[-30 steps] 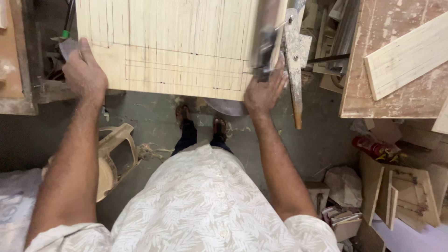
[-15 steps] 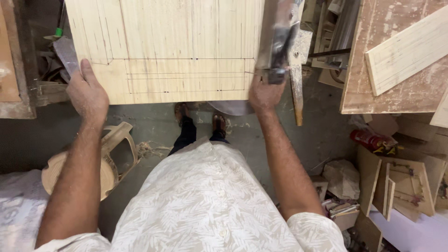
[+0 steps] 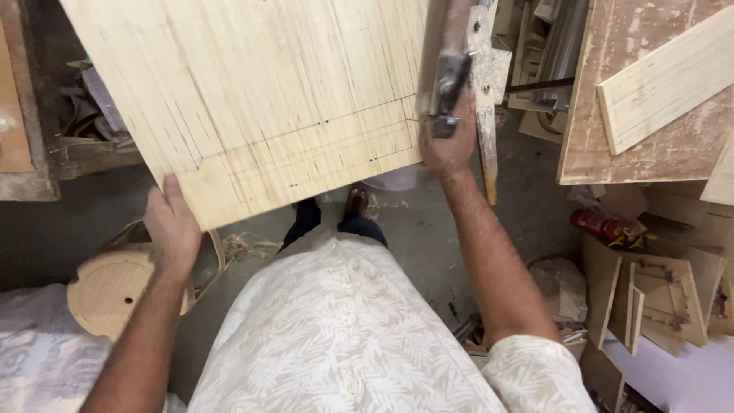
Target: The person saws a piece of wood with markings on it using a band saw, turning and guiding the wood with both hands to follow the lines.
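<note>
A large pale wooden board (image 3: 260,99) is seen held up in front of the person, tilted, with its lower left corner lowest. Pencil lines are marked across its lower part, parallel to the near edge.

The left hand (image 3: 174,229) is placed at the board's lower left corner; the thumb lies along the edge and the fingers are hidden beneath, so the grip is taken as pinching the board between thumb and fingers.

The right hand (image 3: 447,141) is found at the board's lower right edge. Its grip is closed around the board edge, and a dark metal clamp-like tool (image 3: 445,84) is seen just above the hand, against that same edge; whether the tool is held as well cannot be told.

A long metal piece (image 3: 485,99) with a wooden tip hangs just right of the hand.

Below the board, the concrete floor (image 3: 428,229) and the person's dark shoes (image 3: 355,206) are visible. A round wooden stool seat (image 3: 115,287) is noted by the left forearm. At the right, a dusty worktop (image 3: 657,153) carries a pale plank (image 3: 665,80) near its far right corner. A red object (image 3: 604,226) lies on the floor below the worktop's near edge, beside stacked wood offcuts (image 3: 657,298).
</note>
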